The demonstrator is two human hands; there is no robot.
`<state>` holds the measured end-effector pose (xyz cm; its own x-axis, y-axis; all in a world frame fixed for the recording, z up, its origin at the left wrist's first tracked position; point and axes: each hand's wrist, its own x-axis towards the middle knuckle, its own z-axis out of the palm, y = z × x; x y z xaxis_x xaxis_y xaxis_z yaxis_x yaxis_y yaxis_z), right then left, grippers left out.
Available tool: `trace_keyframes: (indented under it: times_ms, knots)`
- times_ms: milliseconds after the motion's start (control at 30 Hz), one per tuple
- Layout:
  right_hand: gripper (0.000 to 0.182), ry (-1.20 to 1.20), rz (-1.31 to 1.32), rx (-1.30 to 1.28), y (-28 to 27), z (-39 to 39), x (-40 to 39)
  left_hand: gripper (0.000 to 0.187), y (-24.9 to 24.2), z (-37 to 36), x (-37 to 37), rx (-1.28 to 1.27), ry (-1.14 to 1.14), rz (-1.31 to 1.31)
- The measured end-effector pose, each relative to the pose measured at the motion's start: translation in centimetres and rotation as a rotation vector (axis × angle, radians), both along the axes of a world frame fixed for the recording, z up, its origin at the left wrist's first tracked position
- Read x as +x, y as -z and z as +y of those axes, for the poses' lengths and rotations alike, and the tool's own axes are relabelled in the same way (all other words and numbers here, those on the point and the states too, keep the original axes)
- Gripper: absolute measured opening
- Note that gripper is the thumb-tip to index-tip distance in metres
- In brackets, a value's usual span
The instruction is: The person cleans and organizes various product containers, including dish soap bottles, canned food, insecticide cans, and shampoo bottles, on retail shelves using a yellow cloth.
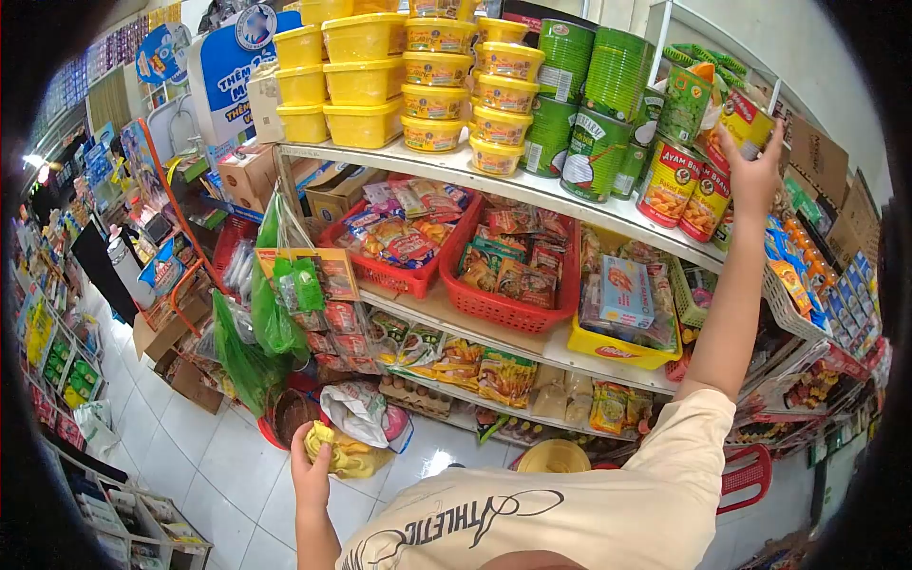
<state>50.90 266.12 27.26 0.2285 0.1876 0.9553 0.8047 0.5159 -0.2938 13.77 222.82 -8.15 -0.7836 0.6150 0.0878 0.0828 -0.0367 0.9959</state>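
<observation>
My right hand (755, 176) is raised to the top shelf at the right. Its fingers close around a red and yellow tin can (744, 122), which is tilted above other cans. Just below it stand red and yellow Ayam Brand cans (670, 182), and a smaller green can (686, 104) sits on top of them. Down at the lower left, my left hand (309, 470) grips a crumpled yellow cloth (323, 445).
Yellow tubs (366, 84) and large green cans (597, 152) are stacked along the top shelf (399, 163). Beneath are red baskets (513, 315) of packets and a yellow box (627, 353). Green plastic bags (242, 356) hang left, above the tiled floor (228, 446).
</observation>
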Motion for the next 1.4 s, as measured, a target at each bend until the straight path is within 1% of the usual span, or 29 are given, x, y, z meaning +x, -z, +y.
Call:
trace_keyframes:
  times_ms: [33,67,167,200,267,333,433,467,533,567,600,633,667,700,733,767,800,867,900,933,967,1033,1067,1133,1200,1233,1300,1367,1400]
  knots:
    - [0.091,0.035,-0.024,-0.049,-0.1,0.2,-0.2,0.042,0.1,0.0,0.0,-0.006,0.000,-0.001]
    - [0.090,-0.019,-0.007,-0.091,0.0,0.4,-0.3,0.041,-0.2,-0.1,0.0,0.010,-0.003,-0.062]
    - [0.089,0.084,-0.016,-0.186,0.1,1.3,0.1,0.040,-1.3,-0.3,0.3,0.043,0.001,-0.220]
    - [0.086,0.072,-0.044,-0.192,0.1,0.7,-0.2,0.039,-1.5,-0.4,0.4,0.044,-0.007,-0.256]
    - [0.084,0.069,-0.053,-0.121,0.5,1.4,-0.1,0.039,-1.8,-0.6,0.6,0.071,-0.013,-0.293]
    - [0.082,0.093,-0.046,-0.068,0.8,1.5,-0.3,0.040,-0.9,-0.3,0.2,0.071,-0.026,-0.259]
    - [0.076,0.304,-0.186,-0.023,0.8,3.8,1.6,0.040,-1.1,0.0,1.1,0.029,-0.002,-0.260]
    - [0.070,0.317,-0.219,0.141,1.1,4.5,2.1,0.040,-1.7,-0.1,1.3,0.015,-0.017,-0.266]
    - [0.061,0.235,-0.256,0.119,1.3,6.8,3.8,0.041,-1.1,0.0,1.3,0.028,0.004,-0.242]
    - [0.058,0.273,-0.301,0.069,1.1,6.8,4.3,0.042,-0.5,0.0,1.2,0.017,0.012,-0.152]
    - [0.055,0.330,-0.371,0.207,1.3,5.4,3.5,0.043,-0.1,0.0,1.1,0.000,0.016,-0.174]
    - [0.052,0.254,-0.317,0.261,2.5,4.7,2.8,0.042,0.4,-0.1,0.9,-0.046,0.021,-0.104]
    - [0.050,0.176,-0.265,0.320,3.8,4.1,2.1,0.042,-1.2,0.0,1.3,-0.047,0.033,-0.184]
    - [0.048,0.098,-0.218,0.381,5.0,3.5,1.4,0.044,0.3,0.1,1.1,-0.059,0.018,-0.098]
    - [0.046,-0.197,-0.182,0.353,6.8,0.5,-1.7,0.046,1.7,0.2,0.8,-0.082,0.025,-0.050]
    - [0.044,-0.487,-0.124,0.329,8.6,-2.5,-4.8,0.048,-0.1,0.2,1.6,-0.103,0.041,-0.120]
    - [0.043,-0.619,-0.141,0.301,10.9,-5.3,-7.4,0.046,-0.7,0.4,1.9,-0.118,0.064,-0.134]
    - [0.052,-1.322,-0.134,0.091,17.3,-9.0,-12.4,0.045,-2.4,0.6,2.8,-0.173,0.095,-0.131]
    - [0.051,-1.522,-0.327,-0.075,19.5,-12.2,-15.7,0.046,-3.3,0.4,3.3,-0.216,0.098,-0.115]
    - [0.045,-1.364,-0.837,-0.280,19.2,-14.8,-17.3,0.048,-2.9,0.0,3.1,-0.363,0.131,0.072]
    - [0.050,-1.515,-0.921,-0.534,21.9,-15.6,-19.9,0.048,-3.1,-1.1,2.4,-0.551,0.240,0.171]
    - [0.065,-1.547,-1.468,-0.840,27.7,-14.9,-22.7,0.049,-5.1,-4.6,-0.1,-0.938,0.476,0.338]
    - [0.066,-1.544,-1.501,-0.949,28.8,-15.2,-23.4,0.046,-8.0,-6.7,-1.1,-1.036,0.267,0.294]
    - [0.067,-1.498,-1.562,-1.170,30.2,-15.9,-24.3,0.049,-12.2,-12.0,-4.5,-1.110,-0.087,0.369]
    - [0.067,-1.617,-1.487,-1.016,31.0,-16.2,-24.7,0.053,-16.6,-17.2,-7.2,-1.012,-0.413,0.424]
    - [0.066,-1.672,-1.448,-0.946,31.3,-16.2,-24.6,0.056,-20.1,-18.6,-7.0,-0.956,-0.530,0.258]
    - [0.067,-1.655,-1.568,-1.044,32.2,-16.1,-24.7,0.060,-21.5,-23.4,-8.8,-0.210,-0.658,0.298]
    - [0.067,-1.660,-1.674,-1.099,34.2,-15.8,-25.2,0.059,-22.6,-25.2,-8.0,-0.157,-0.730,0.207]
    - [0.067,-1.628,-1.715,-1.133,34.2,-16.1,-25.4,0.061,-22.4,-27.6,-8.7,-0.829,-0.999,0.183]
